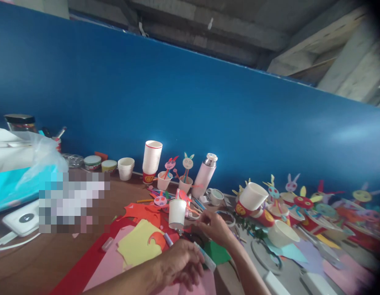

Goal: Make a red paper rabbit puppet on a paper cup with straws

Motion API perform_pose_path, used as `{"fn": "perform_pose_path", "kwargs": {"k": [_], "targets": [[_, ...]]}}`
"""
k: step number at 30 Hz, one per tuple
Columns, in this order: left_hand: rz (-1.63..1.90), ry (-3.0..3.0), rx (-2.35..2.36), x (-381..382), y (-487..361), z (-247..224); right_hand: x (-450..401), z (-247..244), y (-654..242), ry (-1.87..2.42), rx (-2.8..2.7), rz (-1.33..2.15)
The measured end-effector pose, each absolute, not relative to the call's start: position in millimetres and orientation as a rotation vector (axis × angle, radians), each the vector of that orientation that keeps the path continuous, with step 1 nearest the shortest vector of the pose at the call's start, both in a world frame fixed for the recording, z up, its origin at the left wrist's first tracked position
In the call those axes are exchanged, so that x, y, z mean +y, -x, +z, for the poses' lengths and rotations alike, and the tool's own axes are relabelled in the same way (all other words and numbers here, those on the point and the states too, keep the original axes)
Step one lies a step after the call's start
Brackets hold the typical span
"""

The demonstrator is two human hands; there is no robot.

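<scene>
My left hand (182, 262) hovers low over pink paper (100, 268), fingers loosely bent and apart, with no held thing visible. Beside its fingertips is a pale blue tube (206, 258). My right hand (216, 227) is further forward, its fingers bent together; what they hold, if anything, is hidden. Just left of it stands a white paper cup (177, 213). Dark-handled scissors (191, 237) lie between the cup and my hands. Yellow paper (139, 246) with an orange curved cut-out (157, 241) lies left of my left hand. Green paper (217, 252) lies under my right forearm.
Along the blue wall (190, 102) stand stacked paper cups (152, 157), two cups with paper rabbit figures (188, 164) and a pink thermos (204, 176). Several more figures (303, 203) crowd the right. A tape roll (266, 256) lies near right. A white power bank (22, 219) sits left.
</scene>
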State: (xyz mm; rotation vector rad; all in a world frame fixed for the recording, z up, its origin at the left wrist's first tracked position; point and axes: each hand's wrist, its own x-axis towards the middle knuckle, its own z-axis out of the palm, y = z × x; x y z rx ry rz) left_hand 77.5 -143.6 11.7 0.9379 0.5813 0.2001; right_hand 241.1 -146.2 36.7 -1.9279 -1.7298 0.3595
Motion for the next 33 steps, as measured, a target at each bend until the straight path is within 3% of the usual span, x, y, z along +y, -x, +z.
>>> {"fn": "perform_pose_path", "kwargs": {"k": [9, 16, 24, 33], "targets": [[0.201, -1.014, 0.544, -143, -76, 21, -154, 14, -286, 1.653, -1.381, 0.694], [0.238, -1.076, 0.568, -136, -81, 26, -145, 10, -285, 1.634, -1.365, 0.612], [0.57, -0.686, 0.762, -135, -126, 26, -137, 24, -267, 1.688, -1.612, 0.371], [0.649, -0.529, 0.788, -131, -151, 19, -124, 25, -266, 1.708, -1.811, 0.327]]}}
